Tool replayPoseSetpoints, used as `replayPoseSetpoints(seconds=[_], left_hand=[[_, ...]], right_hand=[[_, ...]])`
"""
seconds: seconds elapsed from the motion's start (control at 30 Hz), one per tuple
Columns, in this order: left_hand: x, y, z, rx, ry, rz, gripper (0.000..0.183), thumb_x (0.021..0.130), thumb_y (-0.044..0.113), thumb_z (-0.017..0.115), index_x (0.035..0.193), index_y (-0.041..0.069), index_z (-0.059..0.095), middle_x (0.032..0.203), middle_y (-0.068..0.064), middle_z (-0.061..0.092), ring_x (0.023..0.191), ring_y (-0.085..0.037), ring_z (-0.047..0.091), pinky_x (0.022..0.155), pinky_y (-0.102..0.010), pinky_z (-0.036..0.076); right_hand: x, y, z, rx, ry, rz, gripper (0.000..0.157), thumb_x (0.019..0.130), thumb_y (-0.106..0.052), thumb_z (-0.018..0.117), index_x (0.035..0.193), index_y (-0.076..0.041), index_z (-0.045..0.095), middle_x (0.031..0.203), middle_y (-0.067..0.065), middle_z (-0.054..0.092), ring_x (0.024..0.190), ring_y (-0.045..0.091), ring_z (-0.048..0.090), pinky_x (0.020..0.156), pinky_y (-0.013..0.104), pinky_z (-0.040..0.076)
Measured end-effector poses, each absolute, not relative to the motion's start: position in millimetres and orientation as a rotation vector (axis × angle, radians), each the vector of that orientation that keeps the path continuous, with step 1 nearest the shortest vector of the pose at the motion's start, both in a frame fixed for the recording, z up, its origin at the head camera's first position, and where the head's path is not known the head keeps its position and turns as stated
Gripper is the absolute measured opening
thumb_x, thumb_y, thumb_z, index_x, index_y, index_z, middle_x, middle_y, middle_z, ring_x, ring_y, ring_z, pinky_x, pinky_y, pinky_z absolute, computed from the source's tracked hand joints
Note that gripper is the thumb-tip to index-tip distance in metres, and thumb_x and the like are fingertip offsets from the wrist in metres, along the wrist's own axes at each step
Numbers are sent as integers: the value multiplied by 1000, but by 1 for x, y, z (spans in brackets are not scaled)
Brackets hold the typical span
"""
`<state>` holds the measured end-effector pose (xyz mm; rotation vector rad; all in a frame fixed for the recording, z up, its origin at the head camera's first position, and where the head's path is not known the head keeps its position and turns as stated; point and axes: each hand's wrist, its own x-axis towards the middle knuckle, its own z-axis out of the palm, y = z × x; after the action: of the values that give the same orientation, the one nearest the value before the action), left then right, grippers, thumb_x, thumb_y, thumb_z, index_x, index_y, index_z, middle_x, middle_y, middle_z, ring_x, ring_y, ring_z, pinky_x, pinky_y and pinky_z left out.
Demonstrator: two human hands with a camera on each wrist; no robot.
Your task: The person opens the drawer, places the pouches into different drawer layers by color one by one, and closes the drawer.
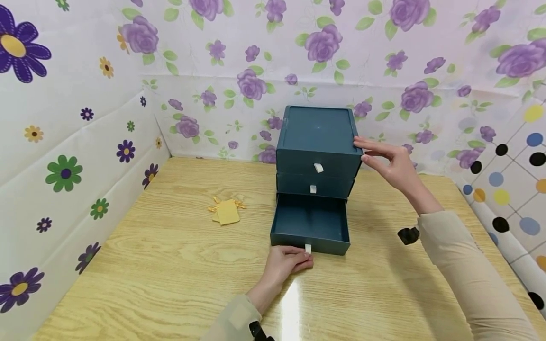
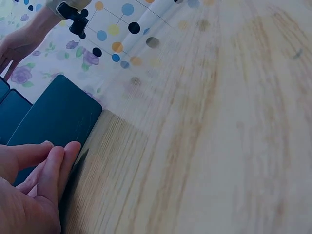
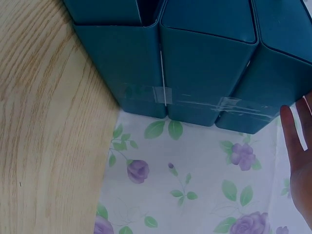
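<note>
A dark teal drawer unit with three stacked drawers stands near the back wall. Its bottom drawer is pulled out, and nothing shows inside. At that drawer's front, my left hand pinches the white pull tab between thumb and fingers; in the left wrist view the left hand covers the tab. My right hand rests with extended fingers against the unit's top right edge. The right wrist view shows the unit's side, with clear tape across it and the right hand at the frame's edge.
Small yellow drawstring pouches lie on the wooden table to the left of the unit. Floral cloth hangs behind and at the left, and dotted cloth at the right.
</note>
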<state>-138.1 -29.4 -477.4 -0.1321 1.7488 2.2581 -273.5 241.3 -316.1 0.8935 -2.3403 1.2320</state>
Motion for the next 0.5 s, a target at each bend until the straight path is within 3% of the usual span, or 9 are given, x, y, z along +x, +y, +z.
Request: replayPoseSetpoints(seconds=[0.3, 0.5], left_hand=[[-148, -63, -469, -20, 1818, 1964, 25, 92, 3, 67, 111, -13, 69, 106, -24, 74, 88, -19, 76, 84, -33, 62], [-159, -104, -456, 138, 1944, 1750, 27, 93, 7, 66, 112, -13, 69, 106, -23, 74, 93, -21, 75, 87, -35, 62]], right_hand=[[-276, 243, -319, 888, -2349, 1238, 37, 96, -4, 62, 132, -6, 64, 143, 15, 58, 120, -11, 57, 96, 4, 44], [-292, 252, -332, 865, -2354, 1207, 39, 95, -5, 64, 133, -16, 65, 143, 9, 59, 120, -10, 57, 96, 5, 45]])
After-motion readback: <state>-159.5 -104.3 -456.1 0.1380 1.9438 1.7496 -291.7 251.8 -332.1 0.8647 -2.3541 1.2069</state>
